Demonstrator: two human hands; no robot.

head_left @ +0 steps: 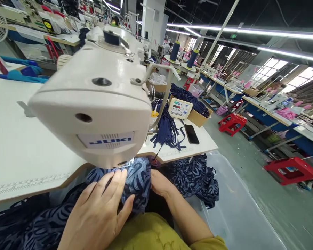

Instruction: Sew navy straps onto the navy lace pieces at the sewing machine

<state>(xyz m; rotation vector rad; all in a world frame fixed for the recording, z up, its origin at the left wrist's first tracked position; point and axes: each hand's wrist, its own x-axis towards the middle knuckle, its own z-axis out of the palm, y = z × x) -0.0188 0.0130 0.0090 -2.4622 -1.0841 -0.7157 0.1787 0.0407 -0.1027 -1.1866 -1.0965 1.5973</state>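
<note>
Sewing tables lined the room at far right. Patterned fabric lay under the machine's head, at the near edge of a white table. The left hand lay open on it, fingers stretched forward. The right hand was at its right side, fingertips hidden; whether it gripped could not be told. Farther right stood a panel, near navy strips and a phone.

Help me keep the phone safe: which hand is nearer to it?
Right. The right hand, at the right edge of the cloth, is below and left of the phone in the picture. The left hand lies on the cloth, farther left.
</note>
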